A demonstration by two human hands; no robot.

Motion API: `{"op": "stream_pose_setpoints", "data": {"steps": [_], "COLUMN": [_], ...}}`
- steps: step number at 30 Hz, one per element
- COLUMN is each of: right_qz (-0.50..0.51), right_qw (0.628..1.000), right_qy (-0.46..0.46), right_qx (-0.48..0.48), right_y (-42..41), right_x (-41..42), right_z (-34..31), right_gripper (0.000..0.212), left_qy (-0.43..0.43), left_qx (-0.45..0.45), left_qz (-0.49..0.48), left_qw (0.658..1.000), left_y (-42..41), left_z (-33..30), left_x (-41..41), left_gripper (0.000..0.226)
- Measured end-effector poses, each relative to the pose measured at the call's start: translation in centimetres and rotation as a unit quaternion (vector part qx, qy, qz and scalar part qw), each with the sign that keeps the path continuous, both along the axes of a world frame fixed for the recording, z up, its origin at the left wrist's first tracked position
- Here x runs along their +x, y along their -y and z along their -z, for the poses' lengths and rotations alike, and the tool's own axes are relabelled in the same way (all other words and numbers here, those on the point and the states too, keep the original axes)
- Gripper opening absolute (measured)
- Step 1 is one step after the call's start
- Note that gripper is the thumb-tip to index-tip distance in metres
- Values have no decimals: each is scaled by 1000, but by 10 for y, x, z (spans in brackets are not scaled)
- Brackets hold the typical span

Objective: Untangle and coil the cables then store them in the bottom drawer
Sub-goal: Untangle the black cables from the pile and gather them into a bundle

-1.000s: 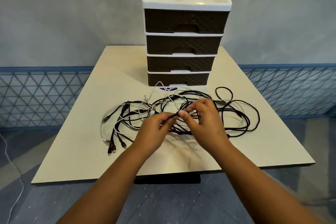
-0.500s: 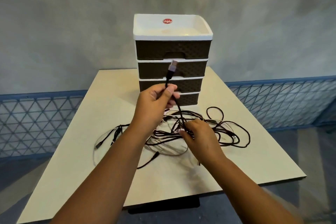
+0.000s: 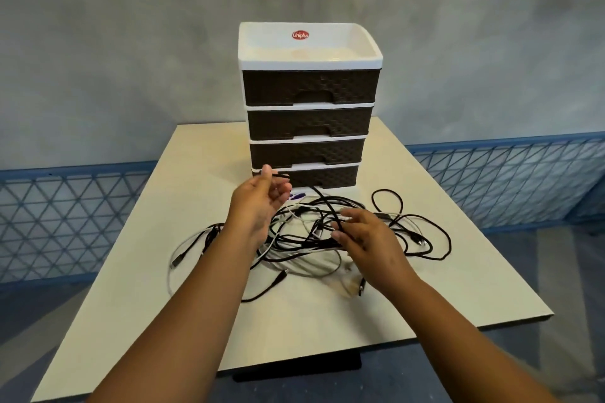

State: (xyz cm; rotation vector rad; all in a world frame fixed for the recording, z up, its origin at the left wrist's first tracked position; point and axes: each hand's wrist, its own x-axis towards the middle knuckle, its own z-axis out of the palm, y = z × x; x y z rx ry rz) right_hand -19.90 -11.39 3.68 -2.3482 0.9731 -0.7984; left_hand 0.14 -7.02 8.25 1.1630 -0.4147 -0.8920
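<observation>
A pale table [image 3: 203, 321] carries a four-drawer unit [image 3: 309, 127] at the back, all drawers closed, and right in front of it a tangle of black and white cables [image 3: 327, 239] sprawls.

A round red sticker [image 3: 300, 35] reading "Uniplus" (white letters) sits on the drawer unit's [image 3: 310, 88] white top tray.

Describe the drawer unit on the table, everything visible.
The drawer unit stands upright at the table's far middle: four dark brown, woven-textured plastic drawers in a white frame, all closed, each with a cut-out pull. An open white tray with a red Uniplus sticker tops it. The cable tangle lies just before the bottom drawer.
</observation>
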Motion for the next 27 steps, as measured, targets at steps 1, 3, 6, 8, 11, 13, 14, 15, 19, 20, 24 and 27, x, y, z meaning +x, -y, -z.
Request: {"op": "stream_pose_setpoints", "data": {"steps": [1,3,6,8,11,13,14,15,19,20,24,27], "right_qz": [1,17,33,31,30,25,19,10,-34,-46,-90,-92], "right_qw": [1000,994,993,997,999,995,991,986,959,953,940,936], "right_qy": [-1,-1,-22,-33,26,87,117,148,266,284,310,315], "right_qx": [-23,-105,-107,-62,-6,42,59,70,95,97,109,127], "right_y": [0,1,1,2,0,0,0,1,2,1,-1,2], "right_x": [0,0,0,1,1,-1,-2,-4,-11,-13,-14,-13], "right_z": [-4,-15,-42,-60,-87,-105,-114,-123,-156,-162,-173,-172], "right_gripper": [22,18,20,24,24,22,22,21,22,23,22,21], "left_qy": [5,48,223,381,588,633,642,643,649,662,668,660], "left_qx": [4,-8,-25,-29,-20,-13,-1,13,91,120,169,89], "left_qz": [31,104,207,247,179,130,114,105,107,117,113,52], "left_qw": [1000,993,952,891,789,763,758,758,748,730,715,744], "left_y": [-3,-10,-22,-18,-5,1,2,3,9,11,11,12], "left_z": [5,13,30,50,69,71,72,72,70,66,43,30], "left_x": [-6,-23,-48,-54,-53,-52,-52,-53,-55,-58,-78,-96], "left_gripper": [33,31,30,31,27,26,27,30,33,33,69,62]}}
